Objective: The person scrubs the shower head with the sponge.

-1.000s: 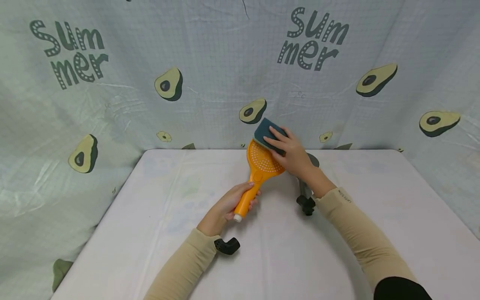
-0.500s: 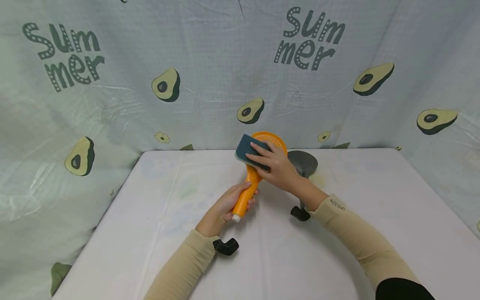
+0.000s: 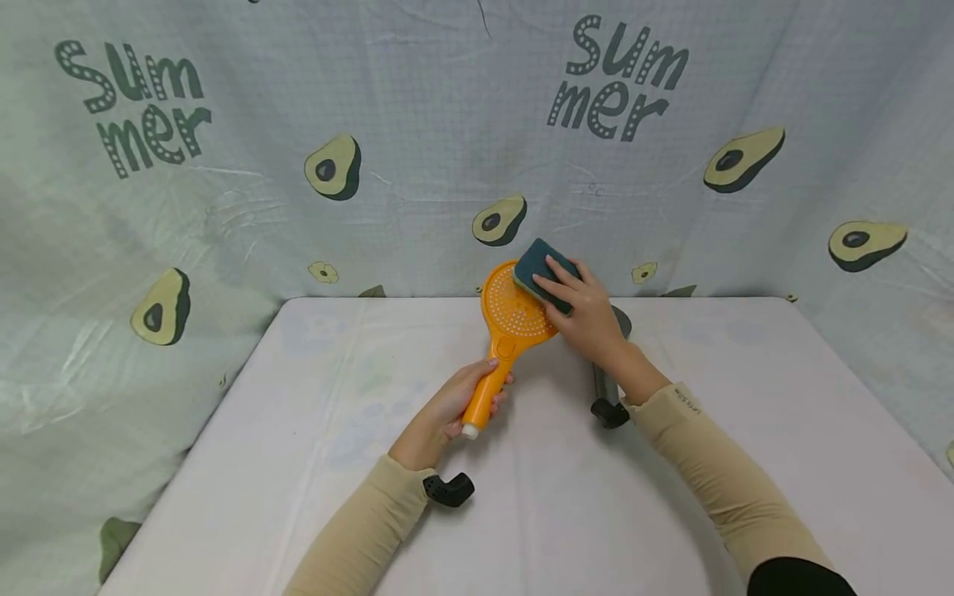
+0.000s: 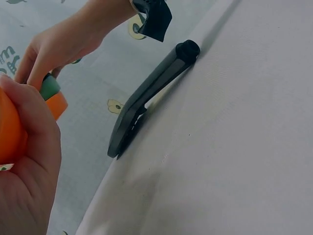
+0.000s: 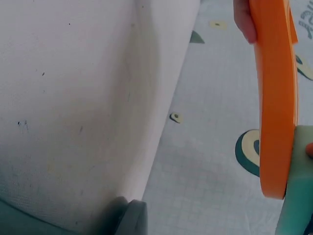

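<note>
My left hand (image 3: 453, 407) grips the handle of an orange shower head (image 3: 514, 316), which is lifted over the table with its dotted spray face showing. My right hand (image 3: 594, 329) holds a green scouring sponge (image 3: 535, 263), its fingers spread over the dark side. In the head view the sponge overlaps the upper right of the spray face. From the right wrist, the sponge (image 5: 297, 198) is flat against the face of the shower head (image 5: 277, 112). The left wrist view shows the left thumb along the orange handle.
A dark grey shower head (image 4: 149, 90) lies on the white-covered table (image 3: 358, 463) close to its far edge, partly hidden behind the right arm in the head view. An avocado-printed curtain (image 3: 417, 124) hangs behind the table.
The sponge has swept down and left over the shower head, then back up and right. The orange shower head tilted slightly meanwhile; my left hand stays nearly in place.
</note>
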A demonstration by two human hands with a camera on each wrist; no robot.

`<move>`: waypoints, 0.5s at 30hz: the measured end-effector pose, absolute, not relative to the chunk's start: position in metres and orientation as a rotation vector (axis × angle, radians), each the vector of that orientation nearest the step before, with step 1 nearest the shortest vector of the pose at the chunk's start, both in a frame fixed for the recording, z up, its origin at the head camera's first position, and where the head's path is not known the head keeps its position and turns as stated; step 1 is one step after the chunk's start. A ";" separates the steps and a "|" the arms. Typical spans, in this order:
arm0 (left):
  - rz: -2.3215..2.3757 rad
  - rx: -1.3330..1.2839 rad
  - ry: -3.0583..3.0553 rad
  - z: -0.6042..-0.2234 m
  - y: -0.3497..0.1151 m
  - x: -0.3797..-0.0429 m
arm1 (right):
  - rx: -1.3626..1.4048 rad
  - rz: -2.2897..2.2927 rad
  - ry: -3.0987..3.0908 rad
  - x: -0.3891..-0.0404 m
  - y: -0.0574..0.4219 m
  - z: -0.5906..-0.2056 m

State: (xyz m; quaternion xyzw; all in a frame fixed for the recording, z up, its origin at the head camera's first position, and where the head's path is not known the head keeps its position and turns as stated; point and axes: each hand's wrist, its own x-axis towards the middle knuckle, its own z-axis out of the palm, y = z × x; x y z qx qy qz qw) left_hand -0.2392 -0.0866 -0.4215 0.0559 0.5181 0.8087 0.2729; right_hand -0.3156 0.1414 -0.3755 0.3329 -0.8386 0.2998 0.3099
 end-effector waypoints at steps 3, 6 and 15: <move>2.188 0.117 1.387 -0.422 -0.087 -0.240 | 0.868 0.794 -2.219 -0.315 0.143 -0.376; 2.202 0.075 1.389 -0.422 -0.087 -0.241 | 0.935 0.763 -2.219 -0.311 0.138 -0.377; 2.212 0.093 1.364 -0.422 -0.089 -0.242 | 1.145 0.713 -2.193 -0.288 0.125 -0.386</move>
